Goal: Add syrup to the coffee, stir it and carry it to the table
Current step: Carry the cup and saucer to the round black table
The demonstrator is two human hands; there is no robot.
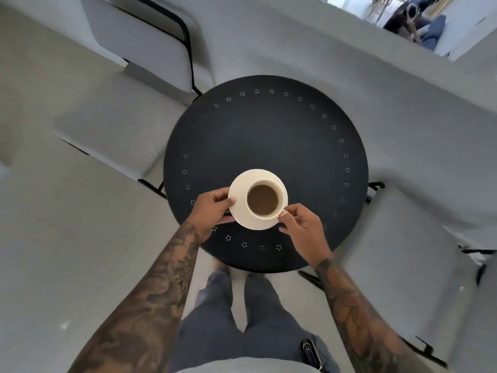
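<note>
- We look straight down at a round black table, its edge ringed with small clusters of punched holes.
- A cream saucer sits over the near part of the table, and a cream cup stands at its centre.
- The cup holds light brown coffee, filled to a little below the rim; its surface looks flat and still.
- We cannot tell whether the saucer rests on the tabletop or hangs just above it.
- Our left hand grips the saucer's left rim, thumb on top and fingers curled underneath.
- Our right hand pinches at the cup's lower right side, thumb and forefinger closed together where a handle would be; the handle itself is hidden by the fingers.
- Both forearms are bare and tattooed, reaching in from the bottom corners.
- Grey padded chairs with thin black frames surround the table: one at upper left, one at left, one at right.
- The floor is pale grey.
- Our legs in dark trousers stand just short of the table's near edge.
- A small dark object is clipped at the right hip; we cannot tell what it is.
</note>
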